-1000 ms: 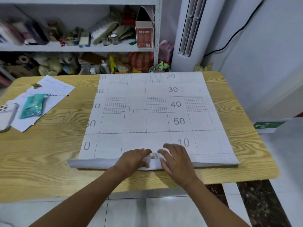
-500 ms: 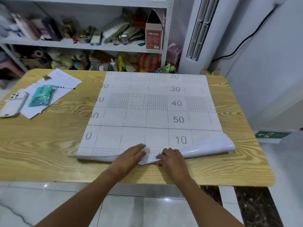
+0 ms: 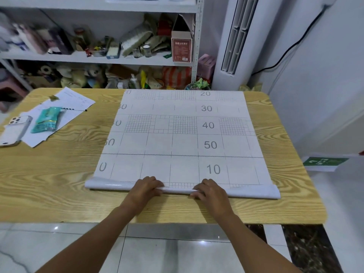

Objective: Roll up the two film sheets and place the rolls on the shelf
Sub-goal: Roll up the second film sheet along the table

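A white film sheet (image 3: 183, 134) printed with grey grids and numbers lies flat on the wooden table (image 3: 49, 184). Its near edge is curled over into a low, loose roll (image 3: 177, 189) running the sheet's full width. My left hand (image 3: 146, 187) and my right hand (image 3: 209, 191) sit side by side on the middle of that roll, fingers curled over it and gripping it. I cannot tell whether a second sheet lies underneath. The white metal shelf (image 3: 98, 58) stands behind the table, crowded with items.
On the table's left lie loose papers (image 3: 65, 109), a teal packet (image 3: 47, 120), a pen and a white phone (image 3: 14, 130). A tall white air conditioner (image 3: 242, 36) stands behind the right corner. A green sign (image 3: 325, 161) lies on the floor at right.
The near edge has been rolled further into an even tube across the full width. My hands have moved apart along it and forward. The lifted right corner has settled.
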